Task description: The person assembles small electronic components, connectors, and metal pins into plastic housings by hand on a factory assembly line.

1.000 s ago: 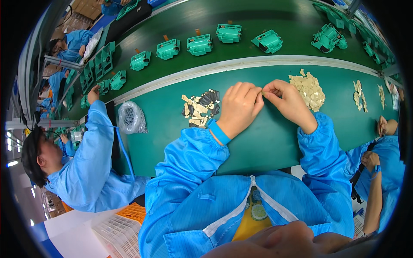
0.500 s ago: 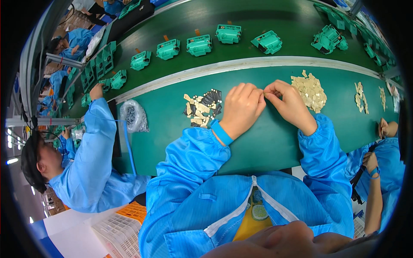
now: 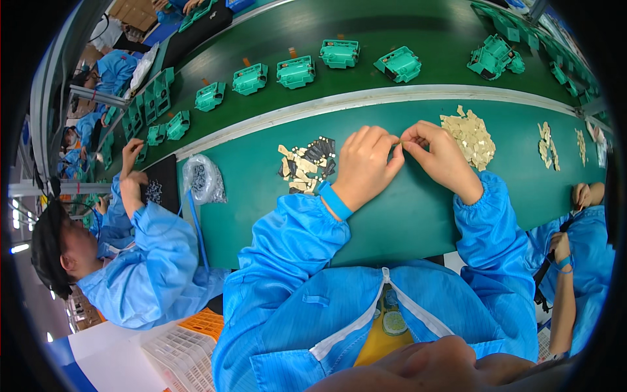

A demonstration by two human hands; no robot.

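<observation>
My left hand point(image 3: 367, 163), with a blue band point(image 3: 336, 201) at its wrist, and my right hand point(image 3: 439, 151) meet over the green work surface. The thumb and fingers of each hand are pinched together, tip to tip. Something tiny and dark seems to sit between the fingertips, too small to name. Beside my left hand lies a mixed pile of cream and black small flat pieces point(image 3: 305, 166). Just past my right hand is a larger heap of cream flat pieces point(image 3: 471, 138).
Green plastic housings point(image 3: 296, 72) stand in a row on the dark green belt point(image 3: 274, 39) beyond a pale rail point(image 3: 366, 98). A clear bag of small parts point(image 3: 204, 178) lies at left. A co-worker point(image 3: 144, 261) sits left, another point(image 3: 581, 261) right. Smaller cream piles point(image 3: 547, 147) lie far right.
The green housings have shifted slightly left along the belt. The left co-worker's arm has drawn back from the belt, uncovering a black mat with small parts. My hands have hardly moved.
</observation>
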